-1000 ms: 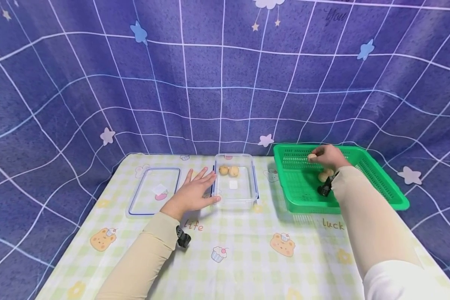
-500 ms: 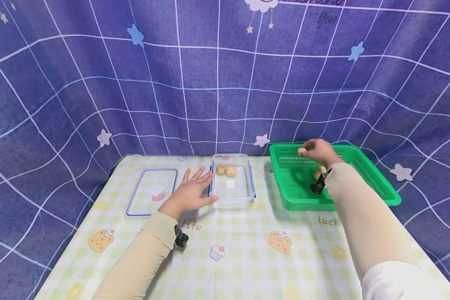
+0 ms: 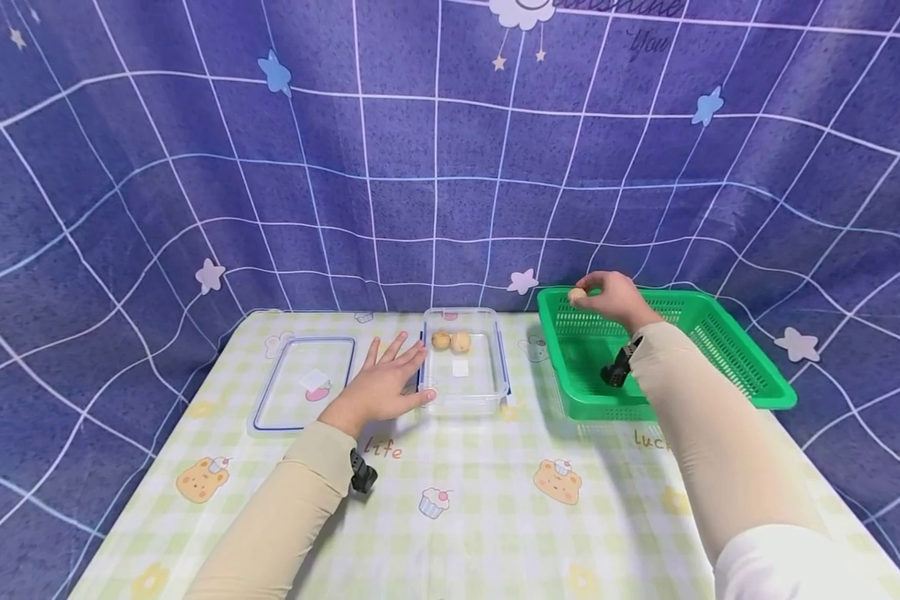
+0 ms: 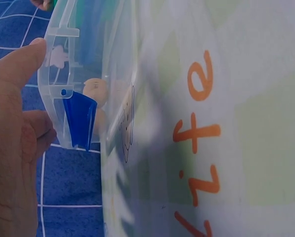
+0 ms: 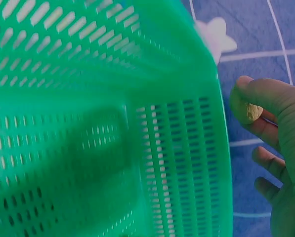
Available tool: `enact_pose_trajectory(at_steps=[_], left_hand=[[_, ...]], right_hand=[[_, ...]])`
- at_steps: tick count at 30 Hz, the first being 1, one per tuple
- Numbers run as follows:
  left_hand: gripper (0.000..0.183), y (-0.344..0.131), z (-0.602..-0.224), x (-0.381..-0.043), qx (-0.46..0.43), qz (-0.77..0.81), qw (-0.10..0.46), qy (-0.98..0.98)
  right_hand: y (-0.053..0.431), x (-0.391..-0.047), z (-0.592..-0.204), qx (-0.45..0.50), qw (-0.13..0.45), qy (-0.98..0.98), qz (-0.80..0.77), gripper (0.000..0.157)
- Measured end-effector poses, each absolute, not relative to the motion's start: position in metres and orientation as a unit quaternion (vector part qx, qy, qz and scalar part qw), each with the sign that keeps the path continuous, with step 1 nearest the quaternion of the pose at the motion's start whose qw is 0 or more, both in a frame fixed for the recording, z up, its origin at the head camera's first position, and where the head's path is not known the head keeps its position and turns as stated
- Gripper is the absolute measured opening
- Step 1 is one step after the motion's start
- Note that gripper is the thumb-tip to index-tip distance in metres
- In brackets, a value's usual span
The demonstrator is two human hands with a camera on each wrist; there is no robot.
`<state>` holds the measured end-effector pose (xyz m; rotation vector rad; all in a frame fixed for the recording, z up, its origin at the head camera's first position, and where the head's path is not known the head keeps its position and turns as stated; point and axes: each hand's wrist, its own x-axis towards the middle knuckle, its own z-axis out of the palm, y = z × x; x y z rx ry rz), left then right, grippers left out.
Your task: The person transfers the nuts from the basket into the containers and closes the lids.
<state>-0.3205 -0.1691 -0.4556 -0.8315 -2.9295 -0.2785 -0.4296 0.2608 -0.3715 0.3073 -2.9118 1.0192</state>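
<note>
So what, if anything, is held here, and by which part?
The right hand pinches a small tan ball by opposite edges; the left hand touches the clear container but holds nothing.

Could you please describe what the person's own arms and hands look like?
The left hand and right hand are both ungloved. A close-fitting beige left sleeve and matching right sleeve reach the wrists; a looser white sleeve shows higher on the right arm. Each wrist wears a small black camera: left one, right one.
</note>
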Motion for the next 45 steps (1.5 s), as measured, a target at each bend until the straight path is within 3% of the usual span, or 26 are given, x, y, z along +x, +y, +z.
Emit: enact_pose_trajectory(at_steps=[20, 45], left_hand=[[0.076, -0.170, -0.458, -0.320, -0.277, -0.112, 0.038, -0.954], [0.078, -0.174, -0.460, -0.320, -0.282, -0.107, 0.048, -0.952]], right_hand=[[0.205, -0.427, -0.375, 0.164, 0.062, -0.935, 0.309, 0.040], [0.136, -0.422, -0.387, 0.190, 0.065, -0.933, 0.300, 0.036]])
